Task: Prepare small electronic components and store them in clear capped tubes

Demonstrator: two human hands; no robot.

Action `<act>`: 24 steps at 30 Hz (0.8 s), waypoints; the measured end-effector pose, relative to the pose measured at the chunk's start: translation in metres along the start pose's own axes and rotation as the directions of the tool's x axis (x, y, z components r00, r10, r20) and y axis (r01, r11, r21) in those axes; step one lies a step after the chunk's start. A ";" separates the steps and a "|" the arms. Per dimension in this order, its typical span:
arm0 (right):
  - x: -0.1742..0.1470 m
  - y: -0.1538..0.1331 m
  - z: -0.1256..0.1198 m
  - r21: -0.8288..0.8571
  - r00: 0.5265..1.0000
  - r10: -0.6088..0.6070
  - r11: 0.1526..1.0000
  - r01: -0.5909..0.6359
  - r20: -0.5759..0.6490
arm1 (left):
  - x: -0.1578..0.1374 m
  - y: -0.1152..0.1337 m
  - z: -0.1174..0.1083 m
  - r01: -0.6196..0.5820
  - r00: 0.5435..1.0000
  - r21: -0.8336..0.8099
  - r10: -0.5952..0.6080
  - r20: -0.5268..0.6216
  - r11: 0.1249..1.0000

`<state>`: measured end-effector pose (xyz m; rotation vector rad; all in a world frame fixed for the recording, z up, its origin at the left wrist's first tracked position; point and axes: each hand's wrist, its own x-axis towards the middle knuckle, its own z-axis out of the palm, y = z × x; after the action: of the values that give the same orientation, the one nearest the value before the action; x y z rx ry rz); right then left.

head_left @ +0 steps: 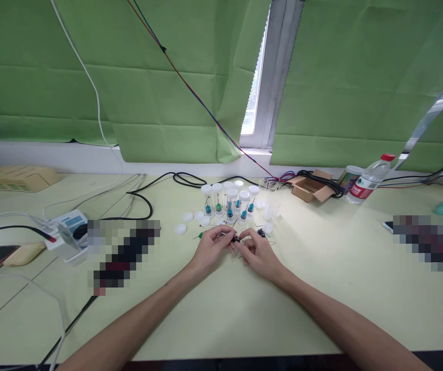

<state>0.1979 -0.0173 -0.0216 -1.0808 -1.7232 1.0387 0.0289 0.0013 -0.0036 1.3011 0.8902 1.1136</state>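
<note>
My left hand and my right hand meet over the middle of the table, fingers pinched. Between their fingertips is a small black piece with thin metal showing beside it; its exact kind is too small to make out. Just beyond stand several clear vials with white tops, holding blue or green pieces with thin needle-like stems. A green piece with a thin stem lies left of my left hand. Another black piece rests just past my right hand. Round white caps lie left of the vials.
An open cardboard box, a can and a red-capped water bottle stand at the back right. A white power strip with cables sits left. A black cable curls behind. A phone lies right, partly blurred out.
</note>
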 end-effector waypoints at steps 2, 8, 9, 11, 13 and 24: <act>0.000 0.000 0.000 0.007 1.000 -0.004 1.000 0.004 0.004 | 0.000 0.001 0.000 0.003 1.000 0.006 -0.003 0.001 1.000; 0.001 0.000 -0.001 -0.019 1.000 -0.017 1.000 0.017 0.016 | 0.000 0.000 0.000 0.000 0.999 0.033 -0.001 0.033 0.999; 0.001 0.000 -0.001 -0.024 1.000 -0.018 1.000 0.018 0.015 | 0.000 0.000 0.000 -0.003 0.999 0.037 0.001 0.040 0.999; 0.001 0.000 -0.001 -0.029 1.000 -0.019 0.999 0.019 0.006 | 0.001 -0.002 0.000 -0.009 0.999 0.051 0.006 0.051 0.999; 0.002 0.000 -0.001 -0.033 1.000 -0.020 0.999 0.020 0.003 | 0.001 -0.003 -0.001 -0.017 0.998 0.073 0.013 0.061 0.997; 0.002 0.003 0.001 -0.062 1.000 -0.017 0.998 0.015 -0.025 | 0.000 -0.001 0.000 -0.028 0.999 0.225 0.019 0.041 0.974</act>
<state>0.1974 -0.0149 -0.0242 -1.1128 -1.7508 0.9638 0.0288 0.0014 -0.0048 1.5173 0.9964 1.0236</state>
